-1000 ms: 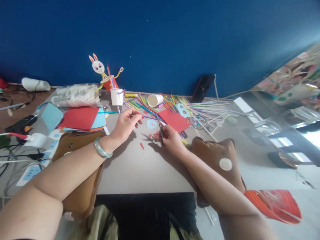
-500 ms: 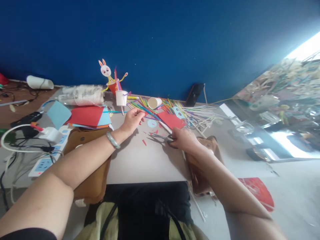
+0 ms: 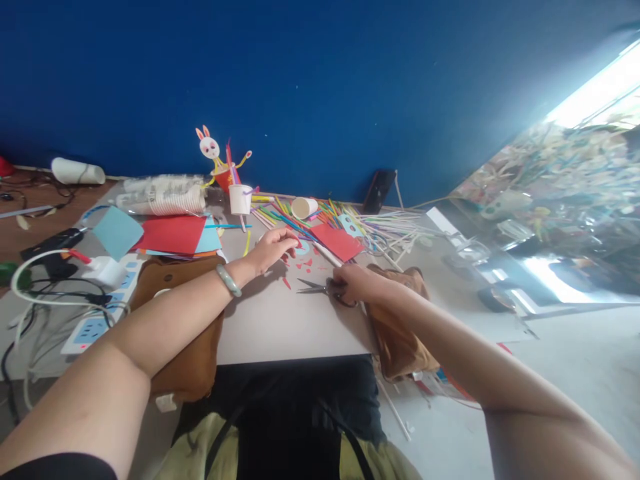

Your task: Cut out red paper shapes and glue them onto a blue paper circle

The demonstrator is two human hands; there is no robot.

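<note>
My left hand (image 3: 273,253) is closed in a pinch above the table, with a small piece of red paper (image 3: 299,244) at its fingertips; most of that piece is hidden. In my right hand (image 3: 357,283) are scissors (image 3: 314,287), fingers at the dark handles, blades slightly apart and pointing left, low over the tabletop. Red paper scraps (image 3: 286,283) lie between the hands. Partly behind my left fingers is a light-blue paper disc (image 3: 303,249). Beyond my right hand lies a red paper sheet (image 3: 336,241) beside a light-blue piece with cut holes (image 3: 351,225).
Colourful pipe cleaners (image 3: 395,227) spread along the wall, around a paper cup (image 3: 304,208) on its side. A rabbit figure (image 3: 210,148) stands behind a white cup (image 3: 241,200). At left are stacked cups (image 3: 175,199), coloured paper (image 3: 173,235) and a power strip (image 3: 93,328). Brown cushions (image 3: 187,360) flank the front.
My left hand has moved slightly right and down, towards the scissors. The scissors have come lower and a little left, their blades turned more clearly into view. The camera view has shifted slightly.
</note>
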